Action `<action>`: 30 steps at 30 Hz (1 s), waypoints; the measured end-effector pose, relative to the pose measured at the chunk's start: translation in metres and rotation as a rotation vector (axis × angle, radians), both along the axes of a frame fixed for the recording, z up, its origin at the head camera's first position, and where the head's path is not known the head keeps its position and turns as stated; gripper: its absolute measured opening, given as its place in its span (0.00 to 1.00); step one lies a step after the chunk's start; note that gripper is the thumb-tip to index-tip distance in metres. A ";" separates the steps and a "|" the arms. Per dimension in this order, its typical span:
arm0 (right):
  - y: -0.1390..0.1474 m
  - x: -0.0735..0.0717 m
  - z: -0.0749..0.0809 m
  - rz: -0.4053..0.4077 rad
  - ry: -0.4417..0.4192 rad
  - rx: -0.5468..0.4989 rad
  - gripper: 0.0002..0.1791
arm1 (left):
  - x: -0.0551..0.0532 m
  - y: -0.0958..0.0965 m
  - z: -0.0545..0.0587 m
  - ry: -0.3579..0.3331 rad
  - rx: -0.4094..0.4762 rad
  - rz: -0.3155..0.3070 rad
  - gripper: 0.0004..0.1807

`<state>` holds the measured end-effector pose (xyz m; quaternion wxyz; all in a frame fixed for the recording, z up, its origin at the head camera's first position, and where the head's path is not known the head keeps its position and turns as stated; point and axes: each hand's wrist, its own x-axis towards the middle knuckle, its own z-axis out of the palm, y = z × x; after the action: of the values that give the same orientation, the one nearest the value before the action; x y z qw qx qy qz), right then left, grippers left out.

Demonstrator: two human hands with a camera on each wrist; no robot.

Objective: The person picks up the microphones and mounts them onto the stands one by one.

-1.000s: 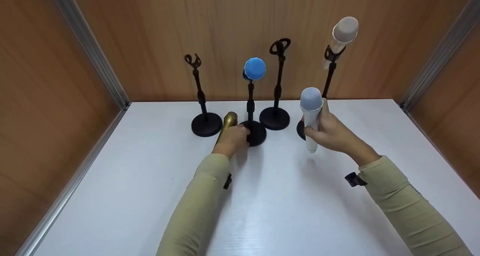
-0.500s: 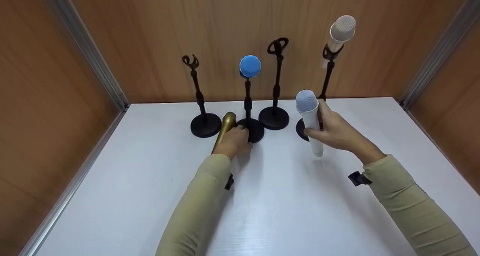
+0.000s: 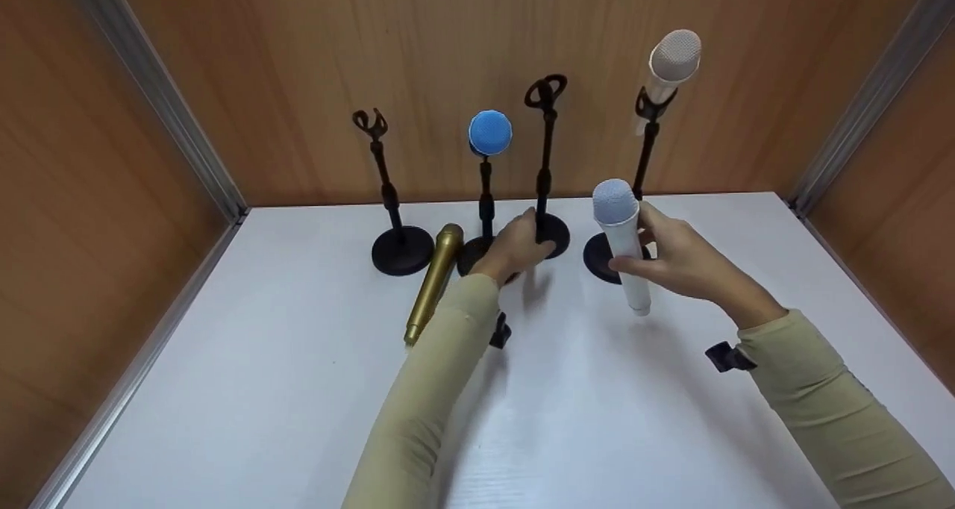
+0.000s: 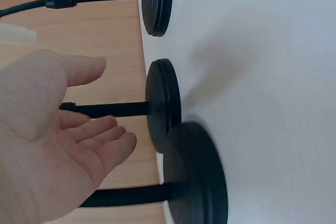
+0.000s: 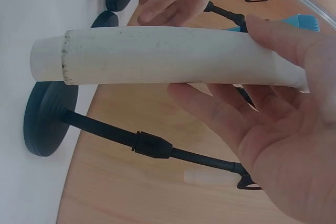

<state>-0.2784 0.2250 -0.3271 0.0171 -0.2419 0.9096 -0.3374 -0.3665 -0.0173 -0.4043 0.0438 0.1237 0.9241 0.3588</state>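
Observation:
My right hand (image 3: pixel 675 259) holds a white microphone (image 3: pixel 624 233) off the table, thumb on one side and fingers on the other, its pale mesh head up. It hangs in front of the rightmost stand (image 3: pixel 647 158). My left hand (image 3: pixel 518 246) holds nothing; its fingers are loosely bent in the left wrist view, beside the pole of a stand with a bare clip (image 3: pixel 546 151). Whether it touches that pole I cannot tell. A blue-headed microphone (image 3: pixel 490 132) sits in the stand just left of it. On the table lies a gold microphone (image 3: pixel 433 285), left of my left forearm.
Another white microphone (image 3: pixel 675 55) rests in the rightmost stand's clip. At the left stands a black stand (image 3: pixel 384 173) with a bare clip. Wood-grain panels (image 3: pixel 448 39) close off the back and sides of the white table (image 3: pixel 246 389).
My left hand has moved right, from between the gold microphone and the blue-headed one's stand to the bare stand beyond. The right hand keeps its microphone, which tilts slightly more.

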 end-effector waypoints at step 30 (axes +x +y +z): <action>0.014 0.003 -0.010 -0.009 0.016 0.001 0.34 | -0.014 0.030 -0.028 0.020 0.364 0.086 0.32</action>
<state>-0.2753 0.2388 -0.3366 0.0086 -0.2404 0.9109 -0.3352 -0.3807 0.0126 -0.4321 -0.0041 0.0935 0.8488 0.5204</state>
